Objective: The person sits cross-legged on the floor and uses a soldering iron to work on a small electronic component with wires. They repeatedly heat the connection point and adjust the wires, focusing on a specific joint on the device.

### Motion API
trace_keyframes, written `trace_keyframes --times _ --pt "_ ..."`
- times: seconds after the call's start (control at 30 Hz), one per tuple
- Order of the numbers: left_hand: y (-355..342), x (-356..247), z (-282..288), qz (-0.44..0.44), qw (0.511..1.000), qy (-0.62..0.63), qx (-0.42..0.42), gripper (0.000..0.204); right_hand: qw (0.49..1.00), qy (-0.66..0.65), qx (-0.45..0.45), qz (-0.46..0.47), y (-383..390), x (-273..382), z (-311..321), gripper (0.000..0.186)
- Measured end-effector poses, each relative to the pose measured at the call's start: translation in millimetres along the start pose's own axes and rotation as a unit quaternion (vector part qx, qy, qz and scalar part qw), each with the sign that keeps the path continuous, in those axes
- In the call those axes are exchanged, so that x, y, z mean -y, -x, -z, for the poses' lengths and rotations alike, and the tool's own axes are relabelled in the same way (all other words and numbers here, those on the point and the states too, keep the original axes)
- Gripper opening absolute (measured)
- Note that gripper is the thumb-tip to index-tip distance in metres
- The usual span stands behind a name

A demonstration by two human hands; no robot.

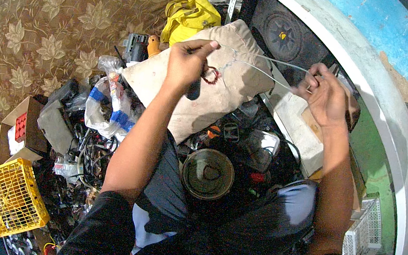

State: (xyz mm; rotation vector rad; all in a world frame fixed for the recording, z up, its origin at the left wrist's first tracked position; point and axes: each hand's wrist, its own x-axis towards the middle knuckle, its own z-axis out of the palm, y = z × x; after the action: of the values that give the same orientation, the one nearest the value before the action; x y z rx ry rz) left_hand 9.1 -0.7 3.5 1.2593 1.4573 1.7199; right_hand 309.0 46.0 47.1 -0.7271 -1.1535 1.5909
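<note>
My left hand [188, 62] is raised over the beige pillow [157, 101], its fingers closed on a thin pale wire loop [257, 66] near the thumb. A small dark-red ring [211, 76] shows just right of that hand; whether it is held or hanging, I cannot tell. My right hand [327, 99] pinches the other end of the stretched loop, with some fingers curled and slightly blurred. A fine tangle of thread or wire is in the middle of the loop, too small to make out.
A round metal container [208, 174] stands between my legs among cluttered cables and parts. A yellow crate [11, 198], a cardboard box [34, 139] and plastic bags lie left. A yellow cloth [190, 17] and black speaker [283, 38] are behind. A white crate [361, 235] is right.
</note>
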Motion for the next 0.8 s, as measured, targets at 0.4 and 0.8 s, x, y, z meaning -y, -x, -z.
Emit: trace_keyframes --times 0.4,0.8 --pt "-28.0 21.6 62.7 -0.025 0.989 -0.067 -0.131 0.023 0.984 0.165 -0.070 0.014 -8.7 -0.7 67.4 0.025" --pt "-32.9 19.1 68.1 0.026 0.983 0.030 -0.177 0.023 0.762 0.644 0.040 0.052 -21.8 -38.1 172.4 0.038"
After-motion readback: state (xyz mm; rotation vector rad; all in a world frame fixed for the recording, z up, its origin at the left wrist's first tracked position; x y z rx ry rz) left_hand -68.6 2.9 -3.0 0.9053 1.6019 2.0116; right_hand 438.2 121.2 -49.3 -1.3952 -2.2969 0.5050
